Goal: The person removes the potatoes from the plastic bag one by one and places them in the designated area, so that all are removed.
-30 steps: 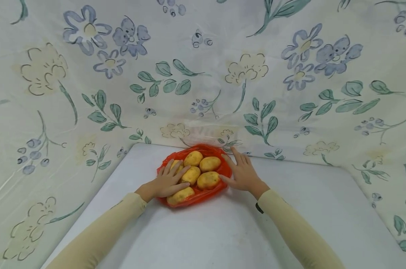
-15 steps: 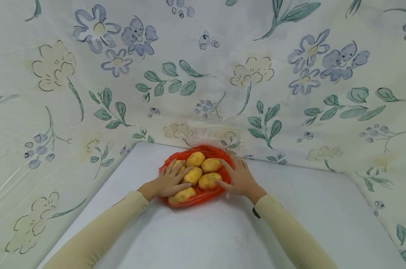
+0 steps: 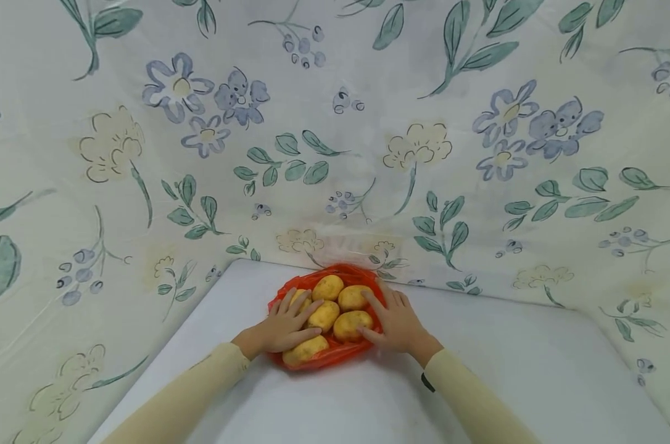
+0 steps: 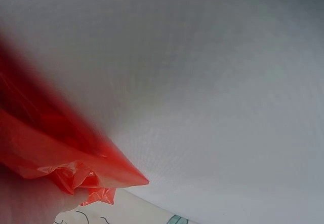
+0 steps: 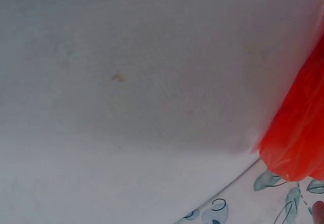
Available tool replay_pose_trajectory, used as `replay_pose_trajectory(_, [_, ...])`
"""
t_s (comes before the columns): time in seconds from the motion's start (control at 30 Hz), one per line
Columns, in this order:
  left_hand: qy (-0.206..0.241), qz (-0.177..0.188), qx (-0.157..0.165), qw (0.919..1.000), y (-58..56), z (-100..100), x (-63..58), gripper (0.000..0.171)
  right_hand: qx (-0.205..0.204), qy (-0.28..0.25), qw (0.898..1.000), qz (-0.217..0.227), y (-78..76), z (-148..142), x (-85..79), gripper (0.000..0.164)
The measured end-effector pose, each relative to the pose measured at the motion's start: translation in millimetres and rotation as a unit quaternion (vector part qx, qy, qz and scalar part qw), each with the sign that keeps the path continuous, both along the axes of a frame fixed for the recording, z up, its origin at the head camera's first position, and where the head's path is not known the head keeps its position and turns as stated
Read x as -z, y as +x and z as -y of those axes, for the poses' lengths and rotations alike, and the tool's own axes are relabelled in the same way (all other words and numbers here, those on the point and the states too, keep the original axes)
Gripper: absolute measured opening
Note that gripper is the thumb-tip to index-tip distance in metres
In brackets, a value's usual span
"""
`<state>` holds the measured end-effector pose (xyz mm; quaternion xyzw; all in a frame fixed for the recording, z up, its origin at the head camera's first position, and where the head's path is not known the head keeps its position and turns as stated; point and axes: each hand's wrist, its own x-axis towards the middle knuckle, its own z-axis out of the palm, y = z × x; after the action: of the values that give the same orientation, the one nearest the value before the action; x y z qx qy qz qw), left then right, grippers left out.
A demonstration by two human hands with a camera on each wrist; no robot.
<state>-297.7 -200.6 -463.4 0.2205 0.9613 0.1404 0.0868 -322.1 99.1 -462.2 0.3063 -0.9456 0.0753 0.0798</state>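
Observation:
Several yellow potatoes lie in a red plastic bag spread wide at its mouth. My left hand rests over the bag's left side, fingers straight and spread across the potatoes there, partly covering one. At the right rim, my right hand is spread too, its thumb and index fingertip at the two right-hand potatoes. The left wrist view has the bag's crumpled red edge above part of the left hand. Red plastic fills the right border of the right wrist view, with one fingertip below it.
The bag sits on a white tabletop, close to its back edge. Behind and at both sides hangs a cloth printed with flowers and leaves. A dark band shows at the right sleeve's cuff.
My right hand has shifted left, over the bag's rim and onto the right-hand potatoes. The left hand stays on the bag. The head view has tilted up, so everything sits lower.

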Motion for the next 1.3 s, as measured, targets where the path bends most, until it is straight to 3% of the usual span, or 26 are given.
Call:
replay_pose_trajectory(0.27, [0.01,-0.005,0.002,0.9999,-3.3,-1.8,5.2,0.076,-0.023,-0.01,0.999,-0.026,0.2,-4.4,5.2,0.08])
replay_pose_trajectory(0.83, [-0.001,0.012,0.006,0.9999,-6.5,-1.3,1.1,0.078,0.004,-0.004,1.0,0.028,2.4,6.7,2.2,0.082])
replay_pose_trajectory(1.17, [0.0,0.007,-0.004,1.0,-6.6,-3.8,-0.8,0.078,-0.005,-0.024,1.0,-0.001,2.0,5.9,3.6,0.081])
replay_pose_trajectory(1.3, [-0.005,0.013,-0.006,0.9999,-5.1,-2.4,0.8,0.079,-0.004,-0.017,1.0,0.018,2.1,7.2,6.2,0.083])
